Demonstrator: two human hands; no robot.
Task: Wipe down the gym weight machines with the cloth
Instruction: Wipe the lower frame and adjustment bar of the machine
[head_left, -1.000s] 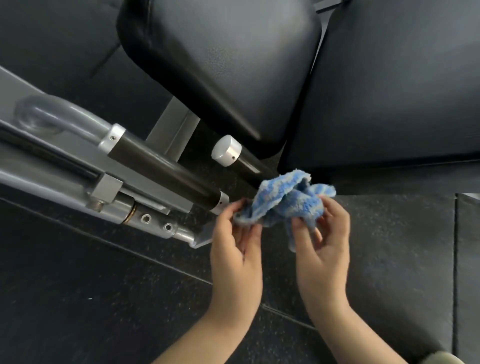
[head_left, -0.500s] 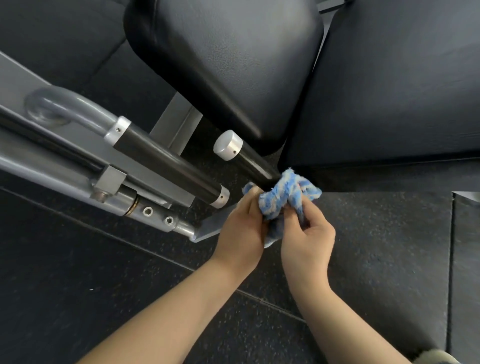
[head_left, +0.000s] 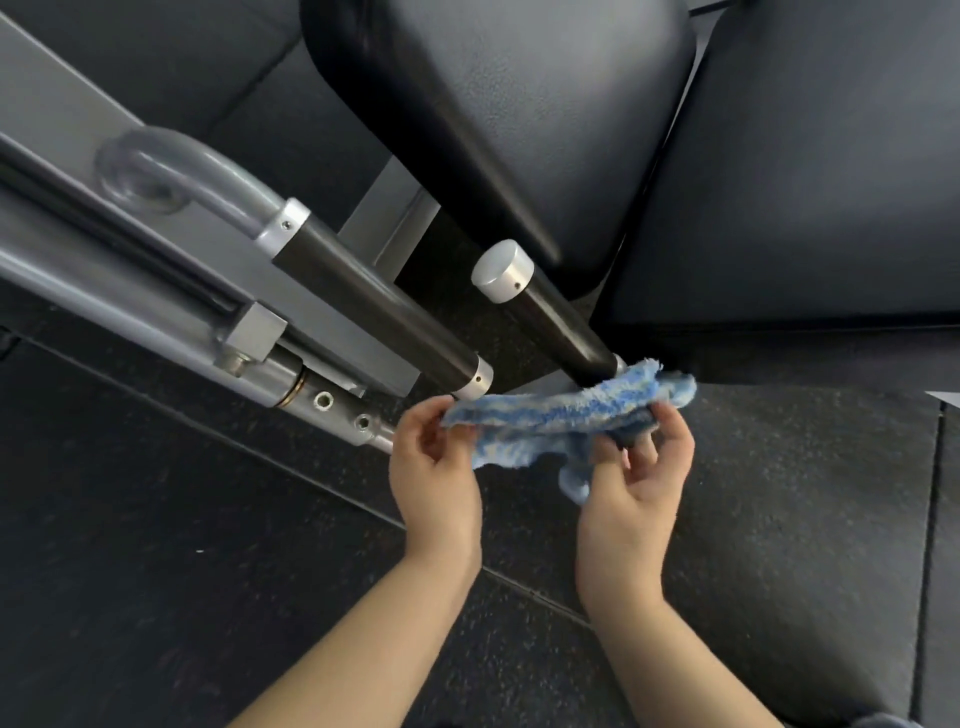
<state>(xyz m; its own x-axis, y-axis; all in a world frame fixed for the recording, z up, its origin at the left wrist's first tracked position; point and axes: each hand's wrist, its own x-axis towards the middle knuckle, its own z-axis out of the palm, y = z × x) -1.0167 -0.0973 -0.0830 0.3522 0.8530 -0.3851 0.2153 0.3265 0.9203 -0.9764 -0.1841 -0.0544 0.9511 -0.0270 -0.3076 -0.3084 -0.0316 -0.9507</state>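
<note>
A blue-and-white striped cloth is stretched between my two hands, just below the machine's handles. My left hand pinches its left end. My right hand grips the right end, with part of the cloth hanging under the fingers. Two black grip handles lie right above: a long one on the grey frame and a short one with a silver end cap. The cloth's upper right edge lies against the base of the short handle.
A black padded seat and a second black pad fill the top. The grey steel frame with an adjustment tube and holes runs diagonally at left. Dark rubber floor tiles lie below.
The cloth was bunched between both hands half a second ago. Now the hands have drawn apart and pulled it out into a long strip.
</note>
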